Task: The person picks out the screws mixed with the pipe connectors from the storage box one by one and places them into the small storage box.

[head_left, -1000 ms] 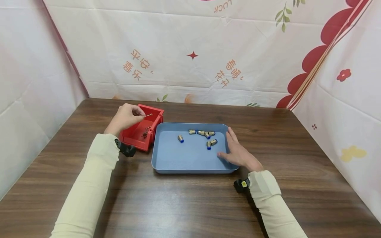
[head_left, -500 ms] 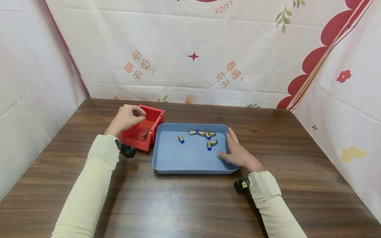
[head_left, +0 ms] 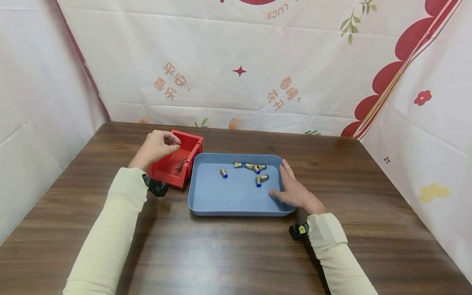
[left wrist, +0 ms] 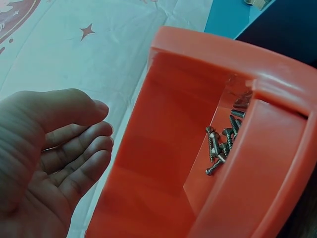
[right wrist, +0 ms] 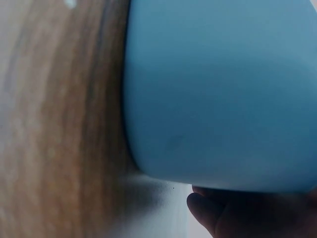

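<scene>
My left hand [head_left: 156, 146] hovers over the red bin [head_left: 171, 178], fingers loosely bent and nothing between thumb and fingertips. In the left wrist view, several screws [left wrist: 218, 148] lie on the bin's floor against one wall. My right hand [head_left: 295, 190] holds the right wall of the blue tray [head_left: 236, 200], thumb inside and fingers along the rim. The right wrist view mostly shows the tray's outer wall [right wrist: 218, 109], with part of the dark hand at the bottom. Several brass push-in fittings [head_left: 238, 164] with blue collars lie in the tray, mostly toward its back right.
The bin stands right beside the tray's left end on a brown wood-grain table [head_left: 206, 250]. A white printed cloth [head_left: 228, 98] hangs behind the table and at both sides.
A second ago my left hand pinched a screw above the bin; half a second ago its fingers were without it. The hand stays over the bin. My right hand keeps its place.
</scene>
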`<state>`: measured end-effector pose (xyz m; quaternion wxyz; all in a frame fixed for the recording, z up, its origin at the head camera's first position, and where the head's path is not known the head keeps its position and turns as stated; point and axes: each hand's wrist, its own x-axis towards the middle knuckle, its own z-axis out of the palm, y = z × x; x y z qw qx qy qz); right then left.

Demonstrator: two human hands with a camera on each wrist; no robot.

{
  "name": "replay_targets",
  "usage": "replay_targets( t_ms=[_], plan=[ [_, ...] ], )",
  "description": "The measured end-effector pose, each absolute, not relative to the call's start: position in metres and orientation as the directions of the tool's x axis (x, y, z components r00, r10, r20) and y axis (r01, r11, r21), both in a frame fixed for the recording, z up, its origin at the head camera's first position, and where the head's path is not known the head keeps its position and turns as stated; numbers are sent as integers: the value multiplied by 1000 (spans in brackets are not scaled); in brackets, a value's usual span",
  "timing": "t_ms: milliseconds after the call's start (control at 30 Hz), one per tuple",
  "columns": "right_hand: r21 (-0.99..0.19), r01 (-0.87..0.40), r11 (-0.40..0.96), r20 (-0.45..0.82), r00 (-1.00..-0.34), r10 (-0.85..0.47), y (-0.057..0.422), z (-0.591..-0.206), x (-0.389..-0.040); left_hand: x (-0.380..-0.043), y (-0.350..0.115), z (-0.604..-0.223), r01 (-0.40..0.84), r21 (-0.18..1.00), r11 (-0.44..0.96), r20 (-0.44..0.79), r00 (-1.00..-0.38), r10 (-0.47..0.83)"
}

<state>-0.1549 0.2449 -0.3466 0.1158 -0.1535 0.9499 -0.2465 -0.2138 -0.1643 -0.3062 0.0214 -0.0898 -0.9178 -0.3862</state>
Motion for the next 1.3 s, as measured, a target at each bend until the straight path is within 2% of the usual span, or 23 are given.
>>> replay_targets(
  t_ms=[667,867,1033,1167,1300],
  plan=[
    [-506,-223,833,-148,-929,-338,247,-348,-158,-215,-166,-313,158,724,672,87,-987,137],
    [-550,-235,801,-52,-948,-314,256,-343,-171,-218,-164,-304,169,704,689,91,-985,149],
    [-576,-159,802,-50,-972,-229,266,-328,-187,-222,-160,-296,205,679,705,127,-979,162],
    [-541,-115,833,-51,-984,-170,269,-315,-202,-224,-161,-292,215,657,722,159,-976,146],
    [-498,-123,859,-36,-986,-162,263,-304,-219,-224,-166,-289,217,616,757,183,-974,130]
  ],
)
